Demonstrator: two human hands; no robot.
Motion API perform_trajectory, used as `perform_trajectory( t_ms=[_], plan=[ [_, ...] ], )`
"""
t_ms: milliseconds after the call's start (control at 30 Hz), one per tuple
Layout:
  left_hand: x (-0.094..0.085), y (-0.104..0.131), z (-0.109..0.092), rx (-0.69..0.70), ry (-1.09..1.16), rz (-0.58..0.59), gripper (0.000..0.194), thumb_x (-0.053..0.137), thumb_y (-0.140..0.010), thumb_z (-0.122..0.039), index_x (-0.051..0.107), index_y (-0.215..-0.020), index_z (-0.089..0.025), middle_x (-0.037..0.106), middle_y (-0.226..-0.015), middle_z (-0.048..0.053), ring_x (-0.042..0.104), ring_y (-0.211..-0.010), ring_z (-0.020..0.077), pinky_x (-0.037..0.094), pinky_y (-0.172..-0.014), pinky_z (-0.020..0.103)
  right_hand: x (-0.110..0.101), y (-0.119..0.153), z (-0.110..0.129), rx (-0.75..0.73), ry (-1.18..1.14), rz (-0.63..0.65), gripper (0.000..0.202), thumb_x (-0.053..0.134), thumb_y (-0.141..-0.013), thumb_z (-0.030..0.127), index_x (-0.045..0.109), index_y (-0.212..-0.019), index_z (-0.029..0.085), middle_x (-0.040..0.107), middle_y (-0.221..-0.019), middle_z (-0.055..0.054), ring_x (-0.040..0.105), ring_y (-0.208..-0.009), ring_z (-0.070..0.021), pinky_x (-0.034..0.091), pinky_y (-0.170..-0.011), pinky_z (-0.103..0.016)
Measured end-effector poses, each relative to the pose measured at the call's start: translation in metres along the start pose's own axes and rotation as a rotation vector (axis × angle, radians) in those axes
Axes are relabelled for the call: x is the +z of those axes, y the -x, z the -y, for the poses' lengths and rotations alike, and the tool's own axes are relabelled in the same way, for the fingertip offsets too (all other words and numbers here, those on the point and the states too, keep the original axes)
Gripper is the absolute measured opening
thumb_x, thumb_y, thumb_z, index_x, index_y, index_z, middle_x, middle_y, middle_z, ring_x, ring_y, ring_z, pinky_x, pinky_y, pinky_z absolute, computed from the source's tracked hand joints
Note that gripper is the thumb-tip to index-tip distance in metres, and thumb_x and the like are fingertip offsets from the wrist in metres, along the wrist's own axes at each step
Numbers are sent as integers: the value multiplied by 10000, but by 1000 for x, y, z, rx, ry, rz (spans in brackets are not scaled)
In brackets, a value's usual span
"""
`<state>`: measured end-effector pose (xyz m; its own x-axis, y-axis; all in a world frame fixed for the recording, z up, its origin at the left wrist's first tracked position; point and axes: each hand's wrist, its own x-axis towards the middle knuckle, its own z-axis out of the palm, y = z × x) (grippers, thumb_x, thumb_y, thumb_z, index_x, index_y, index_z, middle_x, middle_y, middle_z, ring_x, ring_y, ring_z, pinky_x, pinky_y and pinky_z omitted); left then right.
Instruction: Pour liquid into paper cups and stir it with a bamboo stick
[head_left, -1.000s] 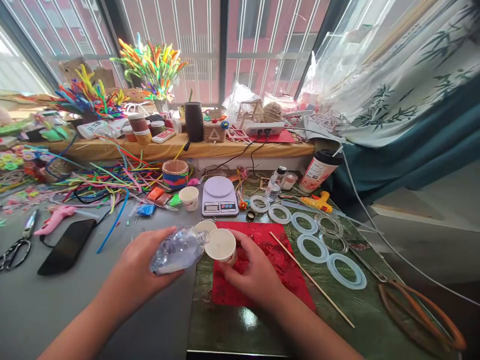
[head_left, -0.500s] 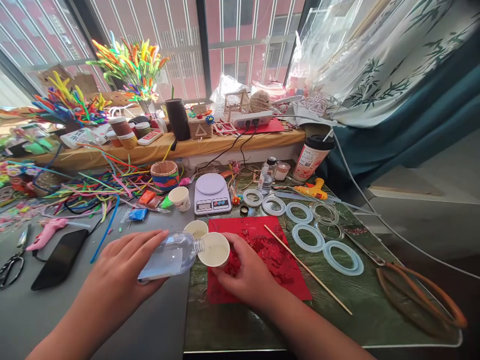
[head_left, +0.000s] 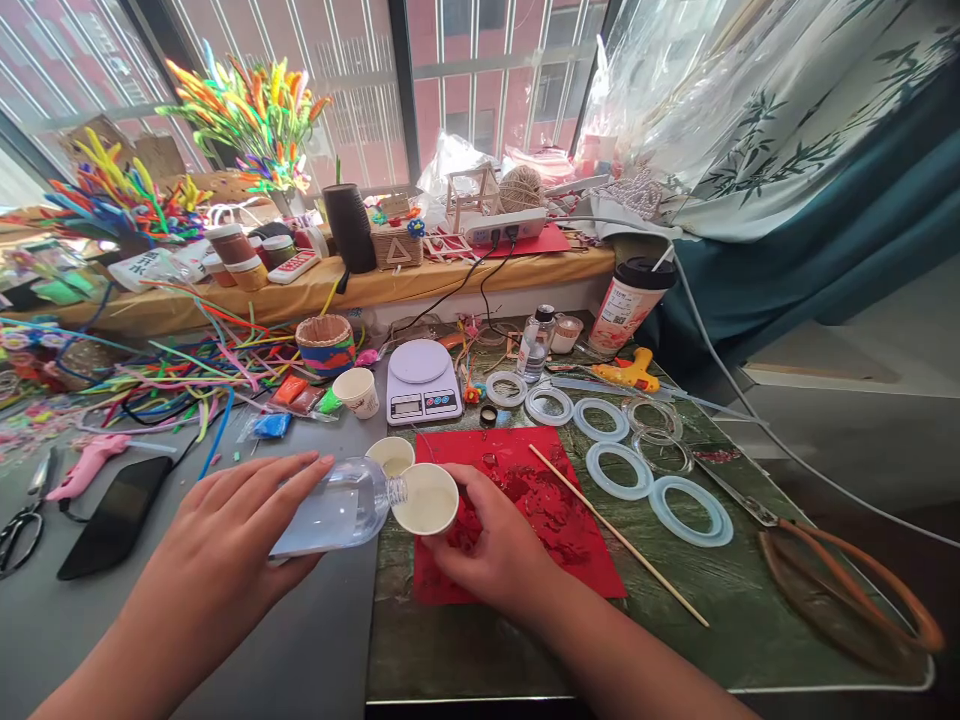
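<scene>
Work in hand, as judged: a pour or transfer, with a clear, smooth-sided plastic bottle tilted nearly flat and its ridged neck at the left rim of a white paper cup; liquid seems to lie in the cup, though glare and clear plastic make any running stream impossible to confirm.

Left hand: fingers closed over the bottle's upper side, thumb beneath; right hand: thumb and fingers gripping the cup from its right side; the cup is held tipped toward the bottle, over the left part of a red, wet-looking sheet; the sheet lies on a dark green tabletop, near its left edge.

A second white paper cup stands just beside the sheet's far left corner; a white kitchen scale is beyond it; a thin pale wooden stick slants across the sheet's right edge; pale-blue translucent rings lie right of the sheet.

Requirement of the present hold, as judged: neck kept against the rim, tilt altered gradually, cup steady.

Against the frame one second earlier: the neck has shifted from the rim's upper left to its left side; the view has turned slightly; against the half-second frame, both grips appear practically unchanged.
</scene>
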<state>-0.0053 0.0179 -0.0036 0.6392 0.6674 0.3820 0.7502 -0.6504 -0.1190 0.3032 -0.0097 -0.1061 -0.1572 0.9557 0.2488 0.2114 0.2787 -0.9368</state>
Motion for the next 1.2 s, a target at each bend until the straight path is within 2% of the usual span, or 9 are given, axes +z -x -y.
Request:
perform_trajectory(
  t_ms=[633, 1200],
  plan=[
    [1, 3, 1, -41, 56, 13, 655, 711, -1030, -422, 510, -1649, -361, 782, -1469, 72, 726, -1296, 358, 449, -1163, 499, 0, 1, 0, -11, 4, 6, 639, 797, -888, 219, 628, -1502, 266, 767, -1452, -127, 733, -1334, -325, 591, -1152, -518],
    [0, 1, 0, -25, 40, -2, 655, 702, -1027, -440, 511, -1647, -350, 790, -1445, 77, 727, -1282, 364, 466, -1134, 479, 0, 1, 0, -10, 2, 19, 626, 805, -891, 220, 623, -1488, 271, 771, -1447, -119, 745, -1319, -316, 601, -1148, -502]
  ],
)
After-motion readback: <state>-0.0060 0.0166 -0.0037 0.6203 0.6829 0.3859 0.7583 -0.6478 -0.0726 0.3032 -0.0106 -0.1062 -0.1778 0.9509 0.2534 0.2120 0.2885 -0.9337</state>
